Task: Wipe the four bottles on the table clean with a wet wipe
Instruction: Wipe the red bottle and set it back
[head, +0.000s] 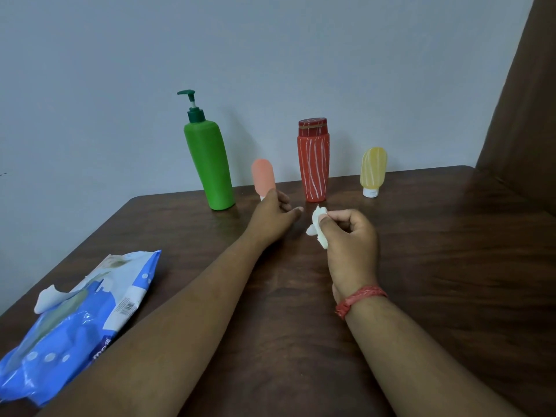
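Upright along the table (451, 266) back: green pump bottle (210, 167), pink tube (263, 177) at loosely spread left hand (272, 216), red bottle (313, 164), yellow tube (373, 171) (cap down); crumpled wipe (317, 225) pinched in right hand (350, 245), wipe pack (81, 320) near left.

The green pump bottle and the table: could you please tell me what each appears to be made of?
Green pump bottle: probably opaque plastic, its smooth, even-coloured body showing a soft sheen. Table: dark wood or wood-look laminate, with visible grain and faint reflections.
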The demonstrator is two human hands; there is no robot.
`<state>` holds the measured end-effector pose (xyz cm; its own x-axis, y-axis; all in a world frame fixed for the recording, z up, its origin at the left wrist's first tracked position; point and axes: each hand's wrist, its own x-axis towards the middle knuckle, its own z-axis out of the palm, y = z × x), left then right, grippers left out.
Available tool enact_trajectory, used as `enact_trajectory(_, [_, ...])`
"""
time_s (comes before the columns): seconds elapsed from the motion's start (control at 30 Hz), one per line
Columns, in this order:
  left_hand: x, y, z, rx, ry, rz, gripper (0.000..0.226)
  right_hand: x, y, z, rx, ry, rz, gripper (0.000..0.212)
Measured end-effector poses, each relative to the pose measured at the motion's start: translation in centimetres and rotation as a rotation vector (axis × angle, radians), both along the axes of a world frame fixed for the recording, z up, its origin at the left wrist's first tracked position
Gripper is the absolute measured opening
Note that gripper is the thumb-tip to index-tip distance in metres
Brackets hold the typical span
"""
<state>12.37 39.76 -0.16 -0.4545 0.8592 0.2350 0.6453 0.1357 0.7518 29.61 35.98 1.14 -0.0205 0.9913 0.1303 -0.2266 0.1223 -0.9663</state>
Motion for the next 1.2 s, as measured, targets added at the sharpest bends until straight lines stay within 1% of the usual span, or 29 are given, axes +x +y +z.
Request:
enact_trajectory(0.1, [1.0, 1.2, 0.2, 0.035, -0.035, -0.041, 0.048, 0.0, 0.1, -0.1, -0.011, 0.013, -0.011, 0.005])
enact_trajectory(0.2, [1.6, 2.8, 0.3, 0.052, -0.055, -0.025, 0.059, 0.0, 0.2, -0.2, -0.008, 0.031, -0.019, 0.005])
enact_trajectory(0.43, [2.4, 5.4, 0.8, 0.050, -0.124, -0.042, 0.066, 0.1, 1.0, -0.4, -0.034, 0.055, -0.045, 0.005])
enact_trajectory(0.67, [2.3, 6.3, 1.0, 0.026, -0.118, -0.044, 0.076, 0.3, 1.4, -0.5, -0.040, 0.089, -0.041, 0.006])
enact_trajectory(0.77, [2.1, 6.0, 0.8, 0.026, -0.127, -0.070, 0.074, 0.5, 1.7, -0.4, -0.038, 0.082, -0.055, 0.006])
enact_trajectory(0.83, [2.0, 5.4, 0.7, 0.025, -0.141, -0.098, 0.069, 0.8, 2.0, -0.4, -0.043, 0.079, -0.065, 0.005])
enact_trajectory(0.93, [2.0, 3.3, 0.8, 0.011, -0.180, -0.190, 0.063, 1.1, 2.2, -0.4, -0.034, 0.093, -0.073, 0.006])
enact_trajectory(1.0, [2.0, 1.3, 0.7, 0.008, -0.261, -0.258, 0.064, 1.2, 2.1, -0.2, -0.020, 0.098, -0.066, 0.006])
enact_trajectory(1.1, [2.1, -2.4, 0.7, 0.040, -0.413, -0.268, 0.066, 1.1, 1.7, 0.0, 0.020, 0.073, -0.034, 0.008])
enact_trajectory(1.13, [2.1, -3.7, 0.7, 0.053, -0.456, -0.262, 0.062, 1.2, 1.6, 0.1, 0.032, 0.045, -0.023, 0.010])
enact_trajectory(1.2, [2.3, -6.3, 0.6, 0.073, -0.541, -0.256, 0.044, 1.0, 1.4, 0.2, 0.074, -0.034, 0.017, 0.013])
